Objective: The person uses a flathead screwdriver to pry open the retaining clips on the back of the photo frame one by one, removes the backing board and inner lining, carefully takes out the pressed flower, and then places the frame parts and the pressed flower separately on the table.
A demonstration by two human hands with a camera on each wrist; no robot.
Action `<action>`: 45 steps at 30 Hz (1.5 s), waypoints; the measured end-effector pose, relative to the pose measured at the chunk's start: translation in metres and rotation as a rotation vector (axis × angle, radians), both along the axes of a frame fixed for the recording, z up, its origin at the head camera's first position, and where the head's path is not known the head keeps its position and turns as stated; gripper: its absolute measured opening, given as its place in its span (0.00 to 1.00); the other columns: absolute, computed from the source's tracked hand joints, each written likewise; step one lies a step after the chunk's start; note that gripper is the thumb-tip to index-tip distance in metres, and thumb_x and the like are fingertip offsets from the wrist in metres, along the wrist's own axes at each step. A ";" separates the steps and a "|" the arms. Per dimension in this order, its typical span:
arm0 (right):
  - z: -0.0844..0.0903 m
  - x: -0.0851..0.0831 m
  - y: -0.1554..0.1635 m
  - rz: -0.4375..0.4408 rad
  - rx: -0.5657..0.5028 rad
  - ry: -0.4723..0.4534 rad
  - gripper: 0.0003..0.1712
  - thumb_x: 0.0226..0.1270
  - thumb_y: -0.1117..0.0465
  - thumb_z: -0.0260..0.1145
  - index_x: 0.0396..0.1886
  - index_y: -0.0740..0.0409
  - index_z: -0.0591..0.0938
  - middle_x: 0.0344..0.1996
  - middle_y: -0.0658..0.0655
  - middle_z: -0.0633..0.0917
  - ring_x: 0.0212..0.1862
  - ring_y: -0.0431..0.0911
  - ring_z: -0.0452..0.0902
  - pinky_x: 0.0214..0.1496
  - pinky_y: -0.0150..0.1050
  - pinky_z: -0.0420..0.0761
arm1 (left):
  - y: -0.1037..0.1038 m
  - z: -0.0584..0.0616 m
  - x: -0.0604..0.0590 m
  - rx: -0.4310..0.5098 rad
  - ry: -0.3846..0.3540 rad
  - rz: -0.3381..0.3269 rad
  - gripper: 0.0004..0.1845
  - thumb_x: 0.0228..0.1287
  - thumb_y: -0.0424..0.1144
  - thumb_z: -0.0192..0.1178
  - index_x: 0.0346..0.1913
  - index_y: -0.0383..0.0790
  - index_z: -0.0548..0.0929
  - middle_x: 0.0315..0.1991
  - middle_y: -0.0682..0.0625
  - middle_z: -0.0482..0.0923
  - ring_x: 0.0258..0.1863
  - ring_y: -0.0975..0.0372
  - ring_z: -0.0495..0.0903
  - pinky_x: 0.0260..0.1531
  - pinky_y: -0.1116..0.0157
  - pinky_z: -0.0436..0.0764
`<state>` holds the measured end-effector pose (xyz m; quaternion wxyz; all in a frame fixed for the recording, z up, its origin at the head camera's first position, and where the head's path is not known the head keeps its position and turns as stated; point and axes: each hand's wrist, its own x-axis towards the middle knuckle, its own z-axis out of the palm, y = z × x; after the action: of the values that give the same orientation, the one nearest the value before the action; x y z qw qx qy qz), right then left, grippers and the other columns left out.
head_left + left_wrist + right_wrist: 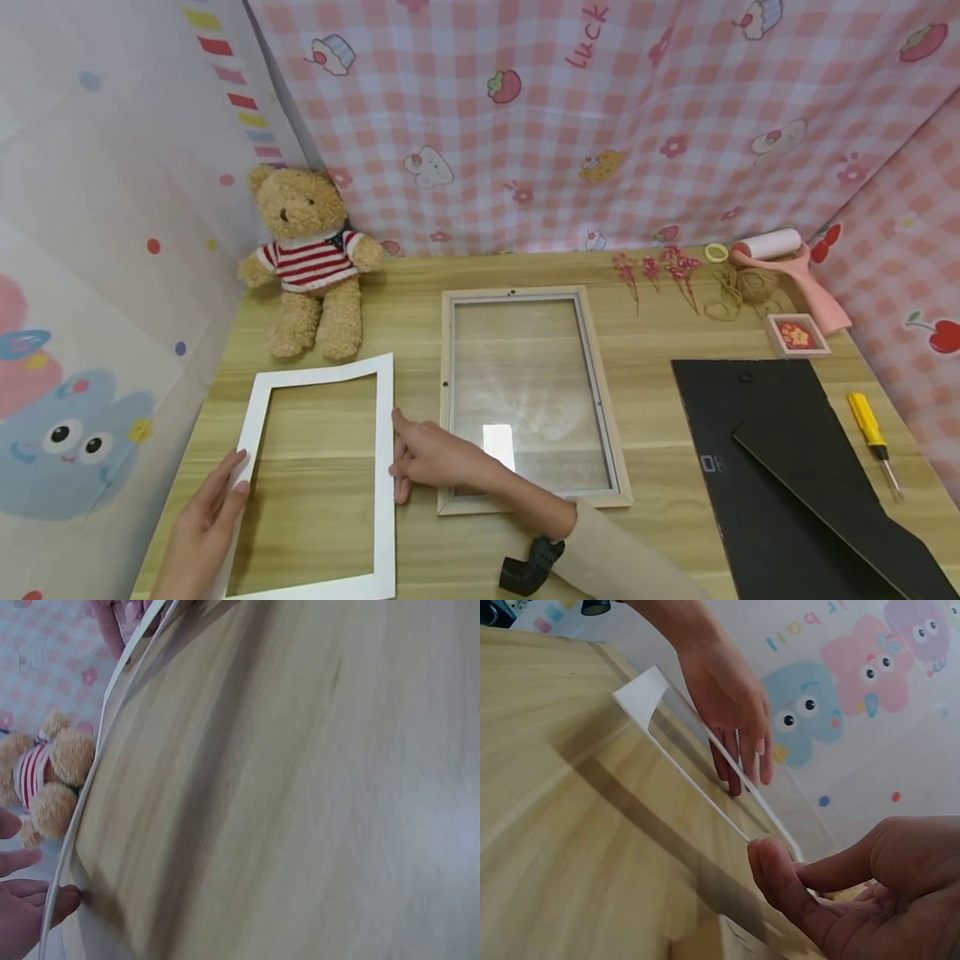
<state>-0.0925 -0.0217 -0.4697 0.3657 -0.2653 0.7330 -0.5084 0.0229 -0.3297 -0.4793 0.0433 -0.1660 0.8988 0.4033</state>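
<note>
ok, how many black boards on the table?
2. Large board lies flat at the right; narrower board rests on it, angled toward the near right corner. More may be hidden beneath.

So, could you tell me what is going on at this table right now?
A person holds a white rectangular card mat by its two long sides, the left hand on the left edge and the right hand on the right edge. The mat is just off the pale wooden table. Beside it lies a light wooden picture frame with a glass pane, and a black backing board lies further right.
</note>
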 end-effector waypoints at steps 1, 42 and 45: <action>-0.002 0.001 -0.003 0.002 0.003 -0.010 0.47 0.81 0.76 0.60 0.86 0.78 0.42 0.27 0.58 0.92 0.32 0.51 0.94 0.54 0.21 0.83 | -0.003 -0.002 0.001 0.004 0.003 0.005 0.30 0.91 0.44 0.49 0.84 0.29 0.64 0.83 0.25 0.58 0.81 0.50 0.63 0.52 0.94 0.62; 0.006 -0.001 -0.030 0.014 0.121 0.136 0.47 0.80 0.69 0.68 0.87 0.74 0.52 0.17 0.52 0.86 0.18 0.40 0.83 0.35 0.22 0.81 | -0.032 -0.033 0.011 -0.411 0.357 -0.271 0.28 0.82 0.26 0.57 0.77 0.15 0.67 0.80 0.21 0.62 0.85 0.35 0.57 0.78 0.83 0.35; 0.023 -0.015 0.003 0.016 0.070 0.205 0.34 0.84 0.66 0.65 0.82 0.73 0.67 0.23 0.57 0.88 0.22 0.45 0.84 0.30 0.28 0.82 | -0.015 -0.012 -0.004 -0.339 0.383 -0.281 0.27 0.84 0.30 0.57 0.78 0.20 0.69 0.80 0.23 0.63 0.81 0.33 0.64 0.75 0.87 0.40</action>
<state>-0.1079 -0.0187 -0.4466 0.3021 -0.3088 0.7817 -0.4498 0.0192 -0.3451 -0.4913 -0.1000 0.0345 0.9594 0.2615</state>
